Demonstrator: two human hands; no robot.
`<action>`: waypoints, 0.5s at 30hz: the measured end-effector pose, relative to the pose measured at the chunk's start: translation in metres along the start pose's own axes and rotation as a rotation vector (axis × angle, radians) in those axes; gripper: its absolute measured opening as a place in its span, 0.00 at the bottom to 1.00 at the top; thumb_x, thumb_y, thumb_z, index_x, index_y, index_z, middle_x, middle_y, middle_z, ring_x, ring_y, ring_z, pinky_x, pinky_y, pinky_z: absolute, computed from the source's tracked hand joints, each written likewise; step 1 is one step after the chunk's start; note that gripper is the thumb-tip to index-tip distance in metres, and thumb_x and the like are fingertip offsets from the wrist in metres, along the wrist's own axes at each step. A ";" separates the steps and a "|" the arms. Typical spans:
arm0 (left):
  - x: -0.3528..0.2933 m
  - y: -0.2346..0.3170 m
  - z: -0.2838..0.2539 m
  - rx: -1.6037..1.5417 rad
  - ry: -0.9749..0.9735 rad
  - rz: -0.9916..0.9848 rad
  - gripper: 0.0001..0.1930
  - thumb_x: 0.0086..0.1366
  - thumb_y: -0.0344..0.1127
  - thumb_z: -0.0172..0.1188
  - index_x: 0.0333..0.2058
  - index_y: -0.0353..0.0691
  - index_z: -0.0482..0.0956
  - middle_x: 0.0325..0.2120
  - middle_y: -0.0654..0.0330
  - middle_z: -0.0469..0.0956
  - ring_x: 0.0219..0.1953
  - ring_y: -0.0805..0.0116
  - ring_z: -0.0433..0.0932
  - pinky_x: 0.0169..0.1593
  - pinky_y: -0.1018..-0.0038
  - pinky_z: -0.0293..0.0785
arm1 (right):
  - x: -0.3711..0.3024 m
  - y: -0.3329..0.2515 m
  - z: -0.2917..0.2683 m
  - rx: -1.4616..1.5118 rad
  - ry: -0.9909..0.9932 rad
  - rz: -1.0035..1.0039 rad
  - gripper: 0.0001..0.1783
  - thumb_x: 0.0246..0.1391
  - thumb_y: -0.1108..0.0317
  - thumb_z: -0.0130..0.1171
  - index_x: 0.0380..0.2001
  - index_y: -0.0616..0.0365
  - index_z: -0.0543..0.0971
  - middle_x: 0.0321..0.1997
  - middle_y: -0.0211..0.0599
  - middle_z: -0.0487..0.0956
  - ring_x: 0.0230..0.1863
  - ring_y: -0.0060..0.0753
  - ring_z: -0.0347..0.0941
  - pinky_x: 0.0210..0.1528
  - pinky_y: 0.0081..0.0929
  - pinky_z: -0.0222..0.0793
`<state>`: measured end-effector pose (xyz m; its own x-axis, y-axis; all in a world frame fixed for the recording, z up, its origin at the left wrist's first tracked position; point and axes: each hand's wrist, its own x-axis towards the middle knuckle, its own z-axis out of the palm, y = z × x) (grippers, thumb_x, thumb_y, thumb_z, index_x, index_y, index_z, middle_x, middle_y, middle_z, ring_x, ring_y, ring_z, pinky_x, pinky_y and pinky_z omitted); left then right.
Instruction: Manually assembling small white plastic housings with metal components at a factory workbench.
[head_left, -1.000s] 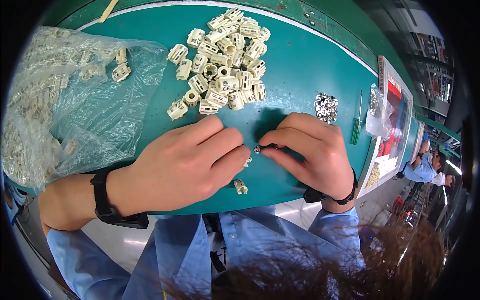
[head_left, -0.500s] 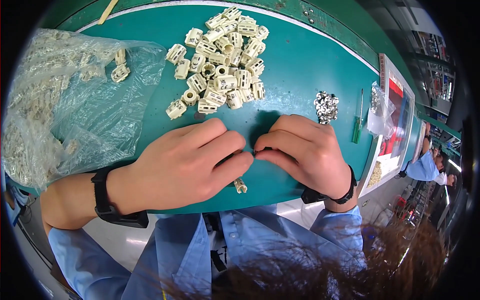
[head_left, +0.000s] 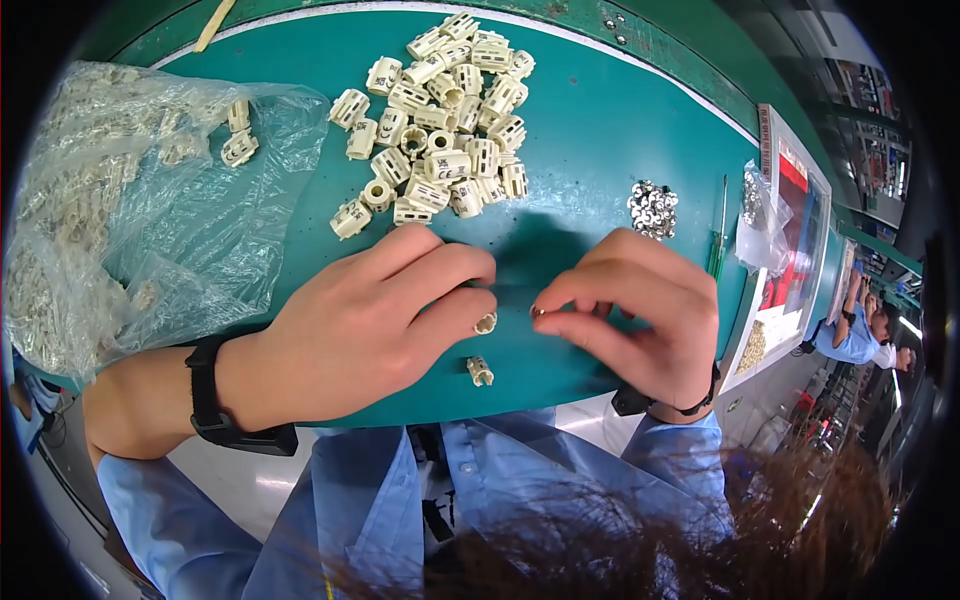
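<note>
My left hand (head_left: 350,325) is closed around a cream slotted plastic sleeve (head_left: 486,323); only its round open end shows beyond the fingers. To its right, my right hand (head_left: 645,310) pinches a small shiny metal piece (head_left: 538,311) between thumb and forefinger, a short gap away from the sleeve. A second small cream sleeve (head_left: 480,371) lies on the green mat just below my left fingers. Beyond my hands is a heap of cream slotted sleeves (head_left: 453,165). Past my right hand sits a little pile of small shiny metal pieces (head_left: 653,210).
A clear plastic bag (head_left: 215,235) full of cream parts covers the left side. At the right are a green-handled screwdriver (head_left: 716,256), a small clear bag (head_left: 760,245) and a white-framed board (head_left: 740,360). Another person (head_left: 850,335) is farther right.
My right hand has moved right, away from my left hand, and the metal piece now shows in its fingertips. The sleeve's end has come into view at my left fingers.
</note>
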<state>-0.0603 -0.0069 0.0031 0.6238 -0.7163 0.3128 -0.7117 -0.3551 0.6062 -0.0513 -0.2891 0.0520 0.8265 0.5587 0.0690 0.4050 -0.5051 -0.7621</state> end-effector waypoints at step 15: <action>-0.004 -0.004 0.004 0.002 -0.029 -0.024 0.14 0.62 0.29 0.79 0.46 0.37 0.88 0.53 0.57 0.83 0.42 0.58 0.80 0.46 0.67 0.81 | 0.002 0.005 0.028 -0.101 -0.022 -0.201 0.13 0.49 0.70 0.85 0.39 0.57 0.93 0.34 0.32 0.85 0.31 0.36 0.82 0.30 0.33 0.77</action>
<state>-0.0614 -0.0056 -0.0035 0.6313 -0.7245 0.2765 -0.6971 -0.3740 0.6116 -0.0582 -0.2720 0.0301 0.7170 0.6685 0.1978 0.5986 -0.4449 -0.6662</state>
